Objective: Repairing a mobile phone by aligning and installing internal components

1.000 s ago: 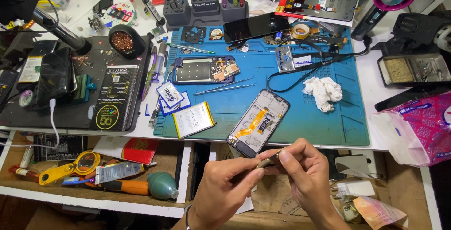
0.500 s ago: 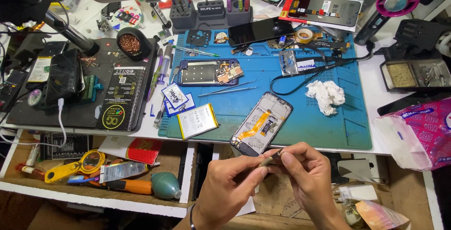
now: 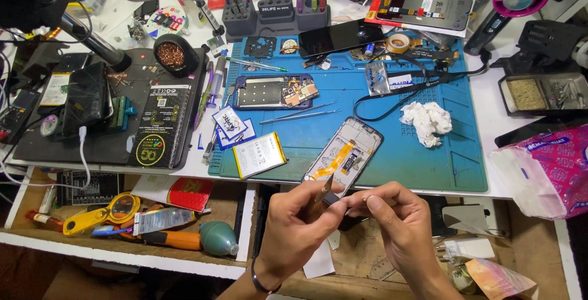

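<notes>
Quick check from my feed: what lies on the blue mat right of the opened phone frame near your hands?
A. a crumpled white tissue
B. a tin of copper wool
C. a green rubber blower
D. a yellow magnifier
A: the crumpled white tissue sits on the blue mat to the right of the phone frame; the magnifier and blower lie in the drawer below, and the copper wool is on the black pad at left.

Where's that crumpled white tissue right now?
In the head view, the crumpled white tissue lies on the right part of the blue work mat, right of the opened phone frame, beside a black cable loop.
</notes>
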